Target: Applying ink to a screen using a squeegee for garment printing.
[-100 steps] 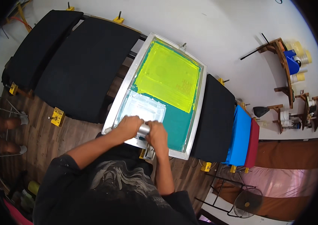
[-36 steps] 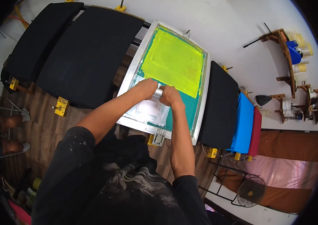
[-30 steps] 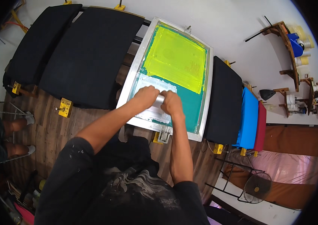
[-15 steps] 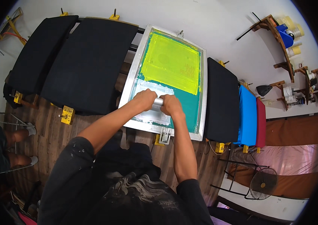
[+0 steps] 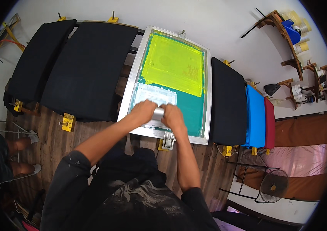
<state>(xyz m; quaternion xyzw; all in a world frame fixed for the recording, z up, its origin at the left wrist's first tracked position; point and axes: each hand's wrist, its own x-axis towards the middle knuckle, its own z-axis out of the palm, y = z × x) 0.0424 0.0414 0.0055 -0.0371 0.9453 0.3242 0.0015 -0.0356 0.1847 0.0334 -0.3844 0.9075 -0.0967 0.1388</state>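
Observation:
A metal-framed printing screen (image 5: 209, 96) lies over a pallet in front of me. Its far part is a bright yellow-green area (image 5: 171, 57) with some lettering; teal mesh (image 5: 192, 111) shows around it. At the near left is a patch of whitish ink (image 5: 153, 94). Both hands grip a silver-handled squeegee (image 5: 158, 113) over this patch, close to the frame's near edge. My left hand (image 5: 144, 111) is closed on its left part, my right hand (image 5: 173, 116) on its right. The blade is hidden beneath the hands.
Black-covered pallets (image 5: 90, 69) stand to the left, another (image 5: 228, 104) to the right, then a blue one (image 5: 255, 117) and a dark red one (image 5: 269, 123). A metal clamp (image 5: 168, 140) holds the frame's near edge. A fan (image 5: 273, 186) stands lower right. Someone's legs (image 5: 21, 156) show at left.
Both hands have drawn the squeegee toward me and slightly left, nearer the frame's close edge. More of the whitish patch now shows beyond my hands.

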